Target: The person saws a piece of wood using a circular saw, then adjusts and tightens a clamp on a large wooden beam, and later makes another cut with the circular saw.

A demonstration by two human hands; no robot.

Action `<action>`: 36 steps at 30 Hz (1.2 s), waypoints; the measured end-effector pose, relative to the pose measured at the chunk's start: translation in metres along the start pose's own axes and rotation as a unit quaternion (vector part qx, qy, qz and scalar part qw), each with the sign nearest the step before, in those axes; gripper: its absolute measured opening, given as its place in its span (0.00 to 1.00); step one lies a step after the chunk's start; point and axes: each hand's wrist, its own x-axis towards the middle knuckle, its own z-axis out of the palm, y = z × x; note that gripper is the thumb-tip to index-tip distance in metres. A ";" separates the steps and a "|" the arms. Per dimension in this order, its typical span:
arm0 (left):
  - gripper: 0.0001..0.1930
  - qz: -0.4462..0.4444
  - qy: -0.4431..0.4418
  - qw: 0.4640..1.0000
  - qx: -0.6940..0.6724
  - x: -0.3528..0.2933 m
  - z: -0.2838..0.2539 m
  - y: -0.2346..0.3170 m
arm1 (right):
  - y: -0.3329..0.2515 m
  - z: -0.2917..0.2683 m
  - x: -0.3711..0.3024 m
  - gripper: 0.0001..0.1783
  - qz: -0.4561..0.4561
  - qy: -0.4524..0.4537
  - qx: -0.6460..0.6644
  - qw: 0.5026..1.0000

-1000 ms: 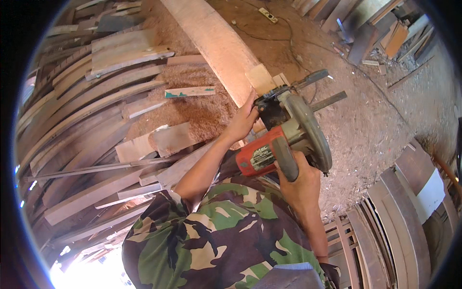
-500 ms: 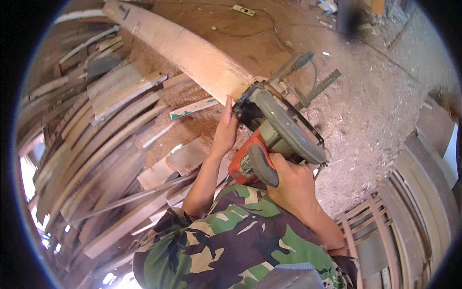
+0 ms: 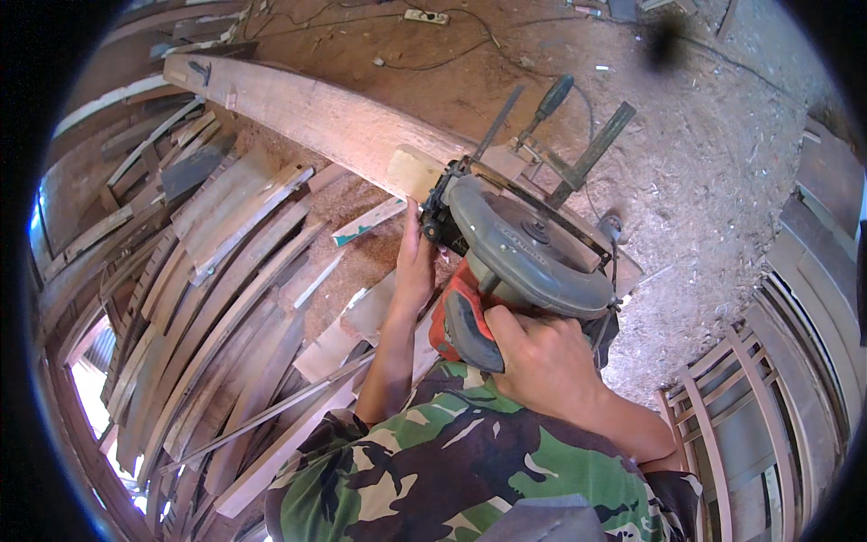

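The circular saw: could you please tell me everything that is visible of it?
The circular saw has a red housing, a dark handle, a curved grey guard and black fittings at its front; it looks like plastic and metal. It sits slantwise, at the right end, in the picture, of a long wooden board. The right hand grips the handle; the left hand is beside the front, contact unclear. Whether it runs cannot be told.
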 end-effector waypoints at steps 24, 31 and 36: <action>0.36 0.069 -0.007 0.997 0.019 0.023 -0.025 0.006 | -0.010 0.014 0.029 0.10 -0.016 0.015 0.004 1.000; 0.38 0.042 -0.006 0.999 0.002 0.025 -0.025 0.027 | -0.012 0.020 0.039 0.09 -0.026 0.013 -0.002 1.000; 0.42 0.031 0.001 0.999 0.018 0.030 -0.038 0.027 | -0.018 0.022 0.050 0.09 -0.028 0.016 0.002 0.999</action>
